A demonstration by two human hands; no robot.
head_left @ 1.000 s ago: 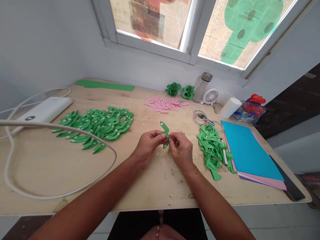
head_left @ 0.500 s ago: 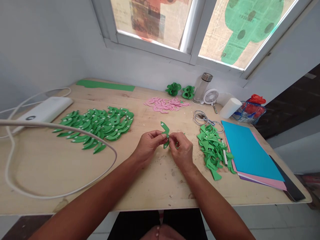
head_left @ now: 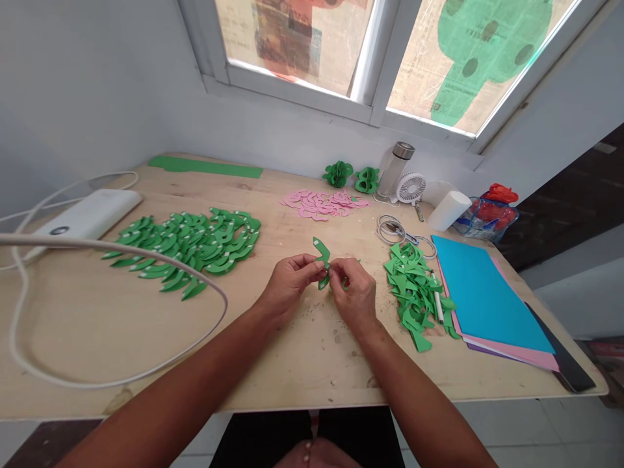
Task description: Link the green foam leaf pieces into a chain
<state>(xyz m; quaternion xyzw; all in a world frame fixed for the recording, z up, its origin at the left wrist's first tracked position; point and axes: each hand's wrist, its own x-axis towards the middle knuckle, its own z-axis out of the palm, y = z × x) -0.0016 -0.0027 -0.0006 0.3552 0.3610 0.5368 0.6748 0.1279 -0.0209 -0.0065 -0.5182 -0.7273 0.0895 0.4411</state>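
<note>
Between thumb and fingers, my left hand [head_left: 289,284] pinches a curved green paper cutout [head_left: 320,249] with a small white patch near its upper tip. My right hand [head_left: 355,290] meets it from the right, its fingertips pressed together at the cutout's middle. A bit of green shows beneath the right fingers; whether it is a separate piece I cannot tell. To the left lies a broad spread of similar green cutouts [head_left: 188,244] with white patches. Green paper scraps [head_left: 409,292] are heaped to the right, a white marker [head_left: 439,305] on them.
Pink cutouts [head_left: 322,203] and green paper ornaments [head_left: 338,173] sit toward the wall, near a bottle [head_left: 396,170] and small fan [head_left: 411,188]. Scissors [head_left: 408,236] lie behind the scraps. Coloured sheets [head_left: 487,292] are stacked right. A white cable [head_left: 146,250] loops over the left side.
</note>
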